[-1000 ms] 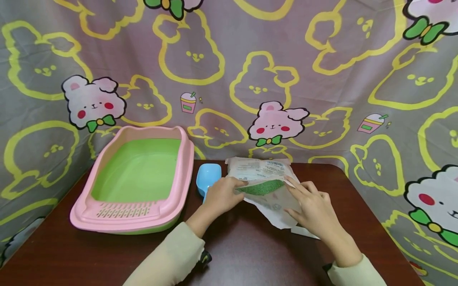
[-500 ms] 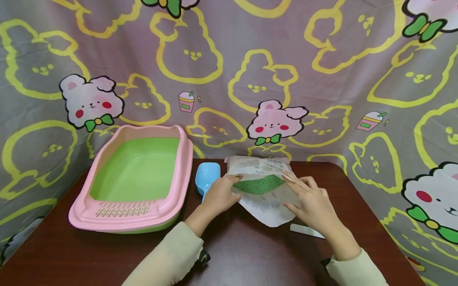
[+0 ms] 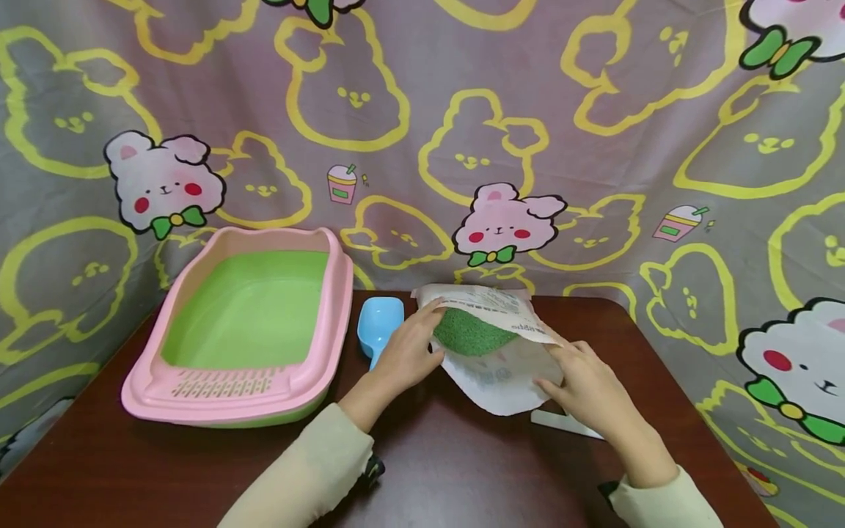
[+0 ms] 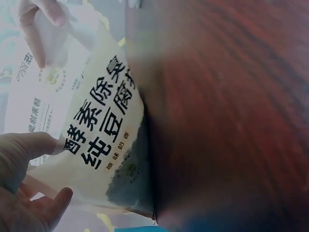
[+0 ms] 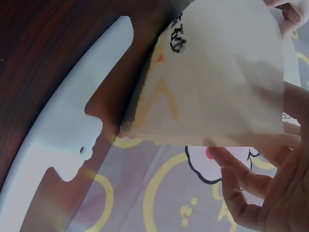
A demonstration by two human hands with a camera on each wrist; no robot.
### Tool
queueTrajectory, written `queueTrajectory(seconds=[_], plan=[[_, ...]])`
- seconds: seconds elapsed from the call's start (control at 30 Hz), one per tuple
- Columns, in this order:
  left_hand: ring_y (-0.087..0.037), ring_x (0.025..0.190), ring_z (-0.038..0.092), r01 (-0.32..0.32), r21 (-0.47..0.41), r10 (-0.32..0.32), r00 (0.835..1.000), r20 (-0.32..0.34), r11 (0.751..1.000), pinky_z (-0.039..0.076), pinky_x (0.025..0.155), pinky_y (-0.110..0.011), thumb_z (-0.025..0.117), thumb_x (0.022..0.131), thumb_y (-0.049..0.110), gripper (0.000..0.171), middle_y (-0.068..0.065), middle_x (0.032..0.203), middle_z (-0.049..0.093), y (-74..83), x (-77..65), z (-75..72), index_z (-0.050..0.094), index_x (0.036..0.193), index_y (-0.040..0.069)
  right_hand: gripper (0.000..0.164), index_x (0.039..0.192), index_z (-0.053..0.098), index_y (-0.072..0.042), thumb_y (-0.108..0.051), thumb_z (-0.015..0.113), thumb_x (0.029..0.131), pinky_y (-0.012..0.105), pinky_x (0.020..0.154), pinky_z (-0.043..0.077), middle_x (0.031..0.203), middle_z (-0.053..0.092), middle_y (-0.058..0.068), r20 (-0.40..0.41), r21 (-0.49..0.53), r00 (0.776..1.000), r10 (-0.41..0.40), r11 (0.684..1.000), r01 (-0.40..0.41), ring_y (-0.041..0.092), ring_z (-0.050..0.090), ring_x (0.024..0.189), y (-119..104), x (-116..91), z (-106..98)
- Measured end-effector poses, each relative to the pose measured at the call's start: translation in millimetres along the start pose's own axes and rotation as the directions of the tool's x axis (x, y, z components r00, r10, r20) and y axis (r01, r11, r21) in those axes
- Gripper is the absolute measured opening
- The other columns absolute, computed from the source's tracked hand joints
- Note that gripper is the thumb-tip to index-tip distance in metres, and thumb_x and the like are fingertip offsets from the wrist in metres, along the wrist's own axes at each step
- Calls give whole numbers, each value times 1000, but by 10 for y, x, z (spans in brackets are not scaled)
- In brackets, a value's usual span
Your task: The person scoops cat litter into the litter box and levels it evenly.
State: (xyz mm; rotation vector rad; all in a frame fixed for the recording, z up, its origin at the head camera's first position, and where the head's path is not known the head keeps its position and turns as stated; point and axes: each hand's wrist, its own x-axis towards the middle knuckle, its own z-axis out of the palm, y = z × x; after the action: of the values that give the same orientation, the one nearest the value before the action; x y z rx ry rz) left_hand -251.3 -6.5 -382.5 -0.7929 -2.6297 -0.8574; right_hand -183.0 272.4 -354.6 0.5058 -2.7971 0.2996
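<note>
A whitish bag (image 3: 491, 381) of green granules (image 3: 472, 334) lies at the back of the table, its mouth spread toward me. At the mouth's left edge, my left hand (image 3: 405, 356) pinches the bag between thumb and fingers. My right hand (image 3: 587, 381) grips the opposite edge, where the upper layer is raised in a fold. In the left wrist view, dark Chinese characters mark the side of the bag (image 4: 106, 111), above my left hand (image 4: 24, 179). Fingers of my right hand (image 5: 275, 188) curl at the edge of the bag (image 5: 222, 92) in the right wrist view.
A pink-rimmed green litter box (image 3: 337, 323) stands at the left. Between it and the bag lies a blue litter scoop (image 3: 381, 319). A white flat strip with a scalloped tab (image 5: 63, 116) rests near my right hand. A patterned cloth (image 3: 396, 110) hangs behind the table.
The bag's mouth has been pulled wider, and more green granules show. My left hand shifted slightly left; my right hand moved slightly right with the upper layer's edge.
</note>
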Motion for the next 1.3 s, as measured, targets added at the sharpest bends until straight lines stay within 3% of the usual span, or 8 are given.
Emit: queueTrajectory(seconds=[0.17, 0.33, 0.5, 0.7, 0.9, 1.03, 1.2, 1.3], plan=[[-34, 139, 45, 14, 10, -14, 999, 44, 1000, 44, 108, -46, 73, 84, 7, 64, -12, 158, 39, -4, 6, -84, 50, 143, 0, 73, 143, 51, -2, -16, 83, 78, 40, 74, 48, 155, 42, 14, -37, 31, 998, -41, 999, 42, 30, 57, 99, -17, 32, 21], [-36, 140, 44, 34, 63, -39, 996, 77, 997, 44, 107, -47, 72, 84, 8, 68, -9, 160, 36, -34, -16, -151, 47, 146, 5, 79, 147, 46, -3, -17, 83, 79, 37, 73, 46, 157, 37, 16, -66, 89, 997, -49, 995, 55, 25, 53, 100, -82, 84, 30], [-43, 136, 46, 44, 66, -49, 995, 85, 997, 52, 91, -50, 71, 83, 8, 71, -9, 164, 27, -63, -39, -161, 44, 149, 8, 85, 149, 42, -2, -14, 85, 77, 31, 70, 46, 157, 38, 16, -84, 139, 996, -23, 990, 34, 21, 51, 97, -157, 122, 38], [-39, 139, 42, 32, 44, -37, 994, 106, 999, 53, 77, -40, 69, 84, 4, 87, -2, 168, 12, -66, -36, -202, 25, 158, 16, 83, 147, 45, 0, -13, 86, 75, 33, 74, 46, 158, 36, 17, -102, 175, 994, -42, 983, 59, 26, 51, 105, -272, 140, 53], [-43, 138, 42, 33, 56, -39, 993, 113, 998, 53, 76, -40, 72, 82, 6, 71, -5, 168, 13, -65, -70, -267, 47, 148, 12, 82, 144, 48, 3, -14, 86, 74, 44, 85, 47, 156, 40, 16, -134, 152, 990, -39, 987, 59, 32, 51, 114, -316, 142, 38], [-42, 139, 41, 5, 39, -11, 991, 131, 999, 51, 75, -38, 73, 85, 11, 62, -6, 167, 14, -62, -175, -319, 53, 144, 15, 79, 143, 48, 4, -13, 85, 75, 48, 93, 46, 155, 41, 17, -116, 170, 993, -32, 984, 52, 34, 50, 118, -318, 132, 33], [-38, 142, 39, -41, -14, 42, 993, 109, 999, 52, 89, -48, 73, 88, 16, 49, -2, 166, 23, -46, -342, -447, 62, 135, 18, 83, 147, 44, 2, -13, 85, 76, 47, 93, 47, 158, 36, 16, -91, 176, 995, -31, 983, 46, 33, 49, 120, -325, 117, 37], [-35, 145, 36, -32, -64, 39, 994, 98, 997, 47, 101, -52, 71, 89, 18, 44, 0, 163, 29, -52, -444, -541, 64, 133, 19, 85, 147, 42, 2, -14, 85, 76, 46, 91, 47, 158, 35, 16, -86, 169, 996, -31, 985, 45, 33, 49, 119, -340, 110, 36]])
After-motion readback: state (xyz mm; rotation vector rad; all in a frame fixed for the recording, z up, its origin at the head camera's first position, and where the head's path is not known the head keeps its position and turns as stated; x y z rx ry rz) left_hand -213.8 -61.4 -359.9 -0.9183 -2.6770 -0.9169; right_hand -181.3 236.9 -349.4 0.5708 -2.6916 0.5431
